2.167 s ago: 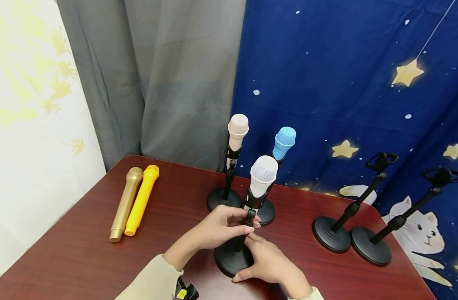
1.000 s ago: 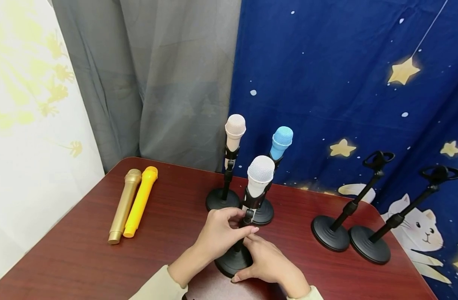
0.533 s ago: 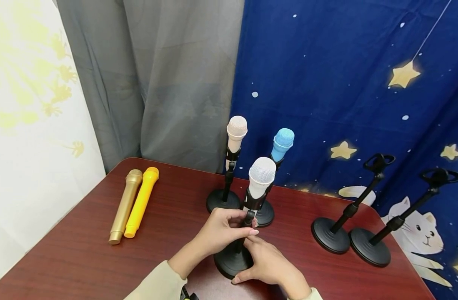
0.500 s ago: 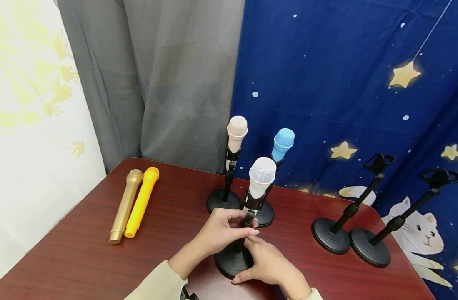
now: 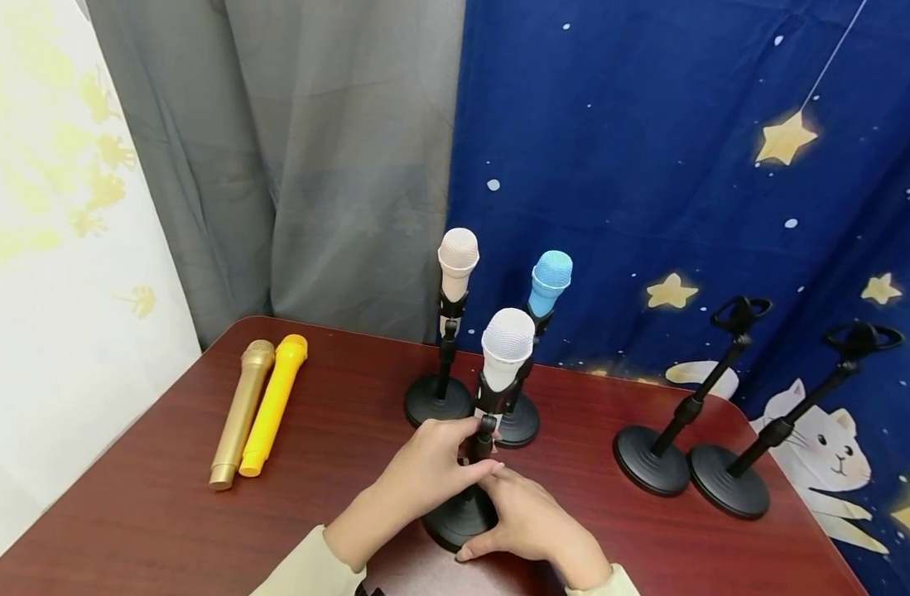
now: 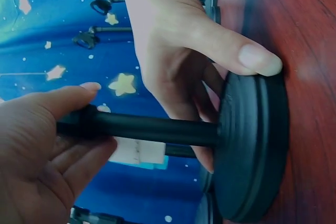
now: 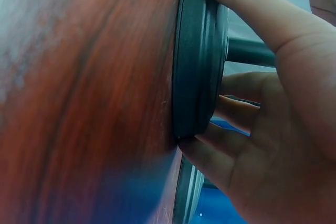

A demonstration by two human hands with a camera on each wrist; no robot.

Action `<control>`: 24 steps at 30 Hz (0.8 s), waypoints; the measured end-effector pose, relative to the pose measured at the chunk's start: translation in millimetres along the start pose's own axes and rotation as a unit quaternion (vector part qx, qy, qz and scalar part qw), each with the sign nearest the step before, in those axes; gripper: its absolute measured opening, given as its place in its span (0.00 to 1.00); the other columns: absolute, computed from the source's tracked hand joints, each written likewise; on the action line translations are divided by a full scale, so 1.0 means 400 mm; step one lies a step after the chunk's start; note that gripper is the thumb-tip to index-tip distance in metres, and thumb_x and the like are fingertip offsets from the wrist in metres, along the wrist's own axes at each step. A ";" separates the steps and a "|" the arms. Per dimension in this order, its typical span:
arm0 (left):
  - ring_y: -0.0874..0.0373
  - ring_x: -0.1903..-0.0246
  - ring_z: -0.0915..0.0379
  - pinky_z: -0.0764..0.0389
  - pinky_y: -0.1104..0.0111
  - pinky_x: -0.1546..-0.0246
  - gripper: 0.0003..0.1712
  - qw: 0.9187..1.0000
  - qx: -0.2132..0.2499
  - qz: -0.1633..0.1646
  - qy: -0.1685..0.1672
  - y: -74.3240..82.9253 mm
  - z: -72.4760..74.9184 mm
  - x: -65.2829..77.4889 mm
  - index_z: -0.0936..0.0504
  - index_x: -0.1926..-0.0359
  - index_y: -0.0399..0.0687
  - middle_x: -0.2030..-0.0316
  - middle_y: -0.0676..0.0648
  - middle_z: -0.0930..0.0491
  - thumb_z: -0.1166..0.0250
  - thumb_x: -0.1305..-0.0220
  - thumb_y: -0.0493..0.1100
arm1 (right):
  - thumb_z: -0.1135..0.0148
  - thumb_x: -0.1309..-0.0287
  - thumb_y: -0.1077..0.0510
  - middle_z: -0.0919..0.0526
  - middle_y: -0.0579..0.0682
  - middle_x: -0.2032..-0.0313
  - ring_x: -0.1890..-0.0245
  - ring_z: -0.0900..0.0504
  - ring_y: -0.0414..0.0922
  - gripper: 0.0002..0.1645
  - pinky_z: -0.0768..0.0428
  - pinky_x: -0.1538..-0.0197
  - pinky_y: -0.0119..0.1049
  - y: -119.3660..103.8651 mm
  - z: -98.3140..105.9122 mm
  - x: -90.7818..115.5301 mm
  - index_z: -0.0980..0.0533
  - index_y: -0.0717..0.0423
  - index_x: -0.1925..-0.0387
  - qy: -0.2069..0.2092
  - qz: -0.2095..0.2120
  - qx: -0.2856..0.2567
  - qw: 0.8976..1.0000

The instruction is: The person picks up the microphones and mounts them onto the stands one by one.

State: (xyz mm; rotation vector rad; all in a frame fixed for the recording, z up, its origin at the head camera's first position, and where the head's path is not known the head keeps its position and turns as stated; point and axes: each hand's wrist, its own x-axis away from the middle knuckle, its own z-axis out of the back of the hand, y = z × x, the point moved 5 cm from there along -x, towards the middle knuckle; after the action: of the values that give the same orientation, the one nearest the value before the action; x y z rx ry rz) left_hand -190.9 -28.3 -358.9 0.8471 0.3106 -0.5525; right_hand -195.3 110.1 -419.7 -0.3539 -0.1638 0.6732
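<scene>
A white microphone [image 5: 508,339] sits upright in the clip of a black desktop stand [image 5: 455,523], nearest to me in the head view. My left hand [image 5: 428,468] holds the stand's pole just under the clip, thumb on the near side and fingers behind. In the left wrist view, the thumb and fingers close round the thick collar of the pole [image 6: 152,128]. My right hand [image 5: 532,521] grips the round base [image 7: 199,72], its thumb on the rim and its fingers round the far side. The base rests on the table.
Behind stand a pinkish-white microphone [image 5: 458,257] and a blue microphone [image 5: 551,277], each on its own stand. A gold microphone [image 5: 242,414] and a yellow microphone [image 5: 274,406] lie at left. Two stands with bare clips [image 5: 652,459] [image 5: 729,480] are at right on the red-brown table [image 5: 335,389].
My left thumb has come a little lower along the pole, closer to the right hand. The head view has shifted slightly. My right hand keeps its place on the base.
</scene>
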 end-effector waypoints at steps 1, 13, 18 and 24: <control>0.68 0.73 0.24 0.23 0.78 0.68 0.13 1.000 -0.008 0.006 0.000 0.002 0.003 0.001 0.15 0.57 0.53 0.67 0.57 0.14 0.24 0.42 0.44 | 0.21 0.63 0.30 0.25 0.48 0.32 0.35 0.23 0.49 0.59 0.22 0.38 0.51 0.000 -0.001 -0.001 0.31 0.42 0.29 0.000 0.001 0.002 1.000; 0.74 0.80 0.35 0.29 0.78 0.77 0.12 0.999 -0.039 0.035 -0.010 0.008 0.012 0.010 0.18 0.59 0.53 0.76 0.60 0.22 0.25 0.41 0.47 | 0.20 0.63 0.30 0.25 0.48 0.32 0.34 0.24 0.50 0.58 0.22 0.38 0.53 -0.003 -0.006 -0.005 0.31 0.43 0.29 -0.017 -0.008 0.004 1.000; 0.73 0.79 0.34 0.29 0.79 0.76 0.12 0.998 -0.046 0.029 -0.008 0.013 0.014 0.008 0.18 0.60 0.53 0.76 0.60 0.22 0.25 0.41 0.47 | 0.20 0.63 0.30 0.25 0.48 0.32 0.34 0.24 0.50 0.59 0.22 0.38 0.52 -0.005 -0.001 -0.003 0.31 0.44 0.29 -0.016 -0.008 0.001 1.000; 0.73 0.79 0.35 0.30 0.79 0.77 0.12 0.998 -0.058 0.020 -0.007 0.020 0.013 0.005 0.19 0.62 0.51 0.78 0.59 0.24 0.24 0.42 0.45 | 0.20 0.63 0.30 0.25 0.48 0.32 0.33 0.24 0.49 0.59 0.22 0.37 0.52 -0.003 0.000 -0.001 0.31 0.44 0.29 -0.014 -0.008 -0.002 1.000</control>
State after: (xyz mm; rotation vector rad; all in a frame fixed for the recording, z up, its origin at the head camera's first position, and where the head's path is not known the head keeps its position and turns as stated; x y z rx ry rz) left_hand -184.6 -28.7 -351.6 0.7366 0.3098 -0.4986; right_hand -195.0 108.9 -419.4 -0.3459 -0.1940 0.6631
